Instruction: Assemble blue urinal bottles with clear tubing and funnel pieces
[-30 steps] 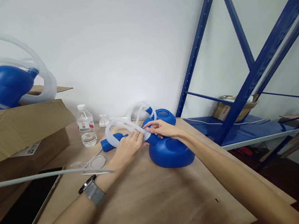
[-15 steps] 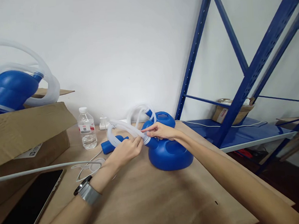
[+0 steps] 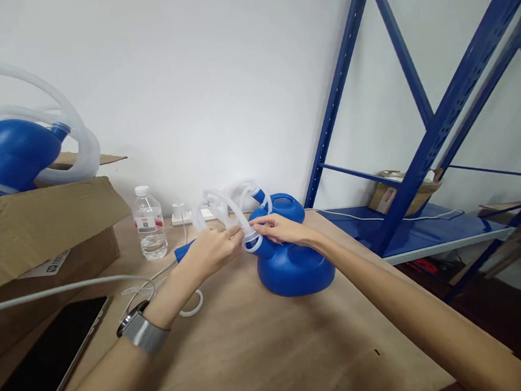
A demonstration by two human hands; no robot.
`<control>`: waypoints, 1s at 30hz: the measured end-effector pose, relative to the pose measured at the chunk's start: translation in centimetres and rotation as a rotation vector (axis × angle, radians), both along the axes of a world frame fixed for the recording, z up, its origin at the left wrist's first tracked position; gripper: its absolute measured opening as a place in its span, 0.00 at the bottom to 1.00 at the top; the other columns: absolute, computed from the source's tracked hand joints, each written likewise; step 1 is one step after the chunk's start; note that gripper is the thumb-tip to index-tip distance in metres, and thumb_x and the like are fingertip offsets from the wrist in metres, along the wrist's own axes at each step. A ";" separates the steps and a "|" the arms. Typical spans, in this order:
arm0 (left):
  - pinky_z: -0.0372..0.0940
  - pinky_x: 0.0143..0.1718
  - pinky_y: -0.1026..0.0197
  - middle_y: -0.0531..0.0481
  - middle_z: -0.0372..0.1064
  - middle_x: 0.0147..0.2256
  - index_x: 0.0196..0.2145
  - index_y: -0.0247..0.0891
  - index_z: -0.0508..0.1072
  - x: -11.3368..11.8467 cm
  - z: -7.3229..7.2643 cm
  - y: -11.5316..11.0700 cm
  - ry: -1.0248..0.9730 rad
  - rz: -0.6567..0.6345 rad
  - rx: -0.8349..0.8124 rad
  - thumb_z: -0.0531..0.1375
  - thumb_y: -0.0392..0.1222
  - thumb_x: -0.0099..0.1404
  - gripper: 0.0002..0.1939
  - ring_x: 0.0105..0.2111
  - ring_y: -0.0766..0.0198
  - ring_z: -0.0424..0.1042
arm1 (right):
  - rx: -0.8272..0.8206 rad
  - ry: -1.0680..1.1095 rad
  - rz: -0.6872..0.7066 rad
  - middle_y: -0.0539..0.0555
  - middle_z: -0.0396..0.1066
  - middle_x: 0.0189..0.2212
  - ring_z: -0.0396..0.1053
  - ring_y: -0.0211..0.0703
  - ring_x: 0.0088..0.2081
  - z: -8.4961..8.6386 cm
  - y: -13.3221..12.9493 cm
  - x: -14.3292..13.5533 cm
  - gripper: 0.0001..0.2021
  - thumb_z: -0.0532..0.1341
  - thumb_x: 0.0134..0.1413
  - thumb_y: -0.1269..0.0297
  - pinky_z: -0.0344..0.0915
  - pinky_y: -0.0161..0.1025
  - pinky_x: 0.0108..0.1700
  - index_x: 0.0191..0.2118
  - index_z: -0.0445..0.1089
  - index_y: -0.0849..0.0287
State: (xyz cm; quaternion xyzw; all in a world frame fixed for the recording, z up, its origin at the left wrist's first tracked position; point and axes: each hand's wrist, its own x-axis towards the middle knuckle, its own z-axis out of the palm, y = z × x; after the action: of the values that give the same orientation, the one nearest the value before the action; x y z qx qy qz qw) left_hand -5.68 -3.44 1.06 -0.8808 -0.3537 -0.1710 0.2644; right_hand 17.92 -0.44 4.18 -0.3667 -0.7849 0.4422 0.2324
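A blue rounded bottle (image 3: 297, 272) lies on the wooden table (image 3: 255, 348), its neck pointing left toward my hands. Clear tubing (image 3: 227, 201) loops up above the neck. My left hand (image 3: 222, 246) has its fingers pressed together on the tubing beside the neck. From the right, my right hand (image 3: 279, 227) pinches the tubing where it meets the mouth of the bottle. Behind stands a second blue bottle (image 3: 289, 207) with its own tube. A blue cylinder (image 3: 183, 251) is partly hidden behind my left hand.
A cardboard box (image 3: 61, 207) with blue bottles and tubing stands at the left. Near it are a water bottle (image 3: 150, 223), a phone (image 3: 47, 360), cables and a power strip (image 3: 205, 214). Blue shelving (image 3: 427, 229) rises at the right.
My left hand has shifted slightly left and up, and the tubing loop now arches higher. A small ring of tube hangs below the bottle's mouth. My right hand has barely moved.
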 end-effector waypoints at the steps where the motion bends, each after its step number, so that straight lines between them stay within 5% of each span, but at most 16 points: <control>1: 0.67 0.33 0.57 0.41 0.78 0.42 0.43 0.35 0.75 0.3 0.2 -0.2 -0.048 0.042 -0.019 0.54 0.38 0.73 0.10 0.37 0.52 0.79 | 0.003 0.035 -0.023 0.43 0.56 0.19 0.52 0.32 0.21 0.0 -0.1 0.1 0.33 0.62 0.59 0.40 0.49 0.31 0.21 0.60 0.71 0.61; 5: 0.63 0.33 0.58 0.42 0.79 0.40 0.40 0.36 0.75 0.6 1.1 -0.7 -0.320 0.304 -0.129 0.52 0.43 0.74 0.14 0.38 0.52 0.79 | 0.033 0.122 -0.035 0.50 0.70 0.35 0.68 0.37 0.34 -0.2 -0.1 0.4 0.40 0.71 0.52 0.49 0.66 0.35 0.36 0.67 0.62 0.56; 8: 0.62 0.32 0.57 0.41 0.79 0.40 0.40 0.36 0.76 0.0 1.1 -0.3 -0.415 0.469 -0.225 0.51 0.49 0.74 0.18 0.40 0.50 0.78 | 0.066 -0.002 0.050 0.56 0.71 0.53 0.71 0.45 0.51 -0.4 0.2 0.3 0.51 0.76 0.44 0.54 0.66 0.43 0.56 0.72 0.52 0.53; 12: 0.60 0.31 0.55 0.35 0.78 0.37 0.35 0.34 0.77 -0.6 0.2 0.3 -0.258 0.541 -0.342 0.52 0.53 0.73 0.22 0.38 0.44 0.78 | 0.215 -0.240 0.126 0.58 0.72 0.57 0.68 0.56 0.59 -0.6 0.3 -0.5 0.42 0.77 0.39 0.52 0.62 0.47 0.62 0.62 0.67 0.56; 16: 0.57 0.30 0.58 0.42 0.76 0.29 0.28 0.36 0.75 0.1 0.1 -0.3 -0.120 0.290 -0.450 0.56 0.44 0.68 0.14 0.31 0.53 0.75 | 0.274 -0.284 0.153 0.54 0.78 0.46 0.74 0.52 0.48 -0.6 0.0 -1.0 0.25 0.74 0.45 0.52 0.67 0.43 0.50 0.47 0.73 0.59; 20: 0.56 0.29 0.61 0.53 0.73 0.29 0.34 0.40 0.72 1.5 0.7 -1.6 -0.264 -0.078 -0.490 0.58 0.39 0.65 0.03 0.28 0.62 0.70 | 0.331 -0.293 0.111 0.52 0.78 0.41 0.75 0.48 0.43 -1.0 -0.2 -1.1 0.17 0.73 0.45 0.62 0.67 0.39 0.44 0.43 0.73 0.59; 23: 0.58 0.32 0.60 0.49 0.73 0.39 0.43 0.39 0.71 2.2 0.8 -2.0 -0.387 -0.148 -0.408 0.59 0.47 0.69 0.10 0.34 0.60 0.71 | 0.393 -0.314 0.078 0.52 0.77 0.38 0.74 0.47 0.39 -1.2 -0.1 -1.2 0.15 0.71 0.45 0.66 0.66 0.38 0.40 0.40 0.73 0.59; 25: 0.60 0.36 0.59 0.47 0.72 0.41 0.39 0.38 0.72 2.4 0.5 -1.9 -0.394 -0.189 -0.401 0.58 0.51 0.71 0.13 0.39 0.58 0.71 | 0.413 -0.320 0.081 0.52 0.77 0.38 0.74 0.47 0.38 -1.2 -0.1 -1.2 0.14 0.71 0.46 0.64 0.65 0.38 0.38 0.40 0.73 0.60; 30: 0.57 0.33 0.62 0.53 0.65 0.26 0.24 0.37 0.66 2.7 0.2 -1.2 -0.455 -0.267 -0.536 0.61 0.51 0.70 0.20 0.29 0.64 0.63 | 0.451 -0.339 0.118 0.51 0.77 0.38 0.73 0.46 0.37 -1.2 -0.8 -1.4 0.15 0.72 0.43 0.65 0.64 0.37 0.38 0.39 0.72 0.59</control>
State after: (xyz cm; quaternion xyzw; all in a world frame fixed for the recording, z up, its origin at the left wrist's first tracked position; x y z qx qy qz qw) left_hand -2.94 -4.65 1.28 -0.8966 -0.3178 -0.2965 -0.0852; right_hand 16.48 -1.25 2.98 -0.3281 -0.9110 0.2015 0.1478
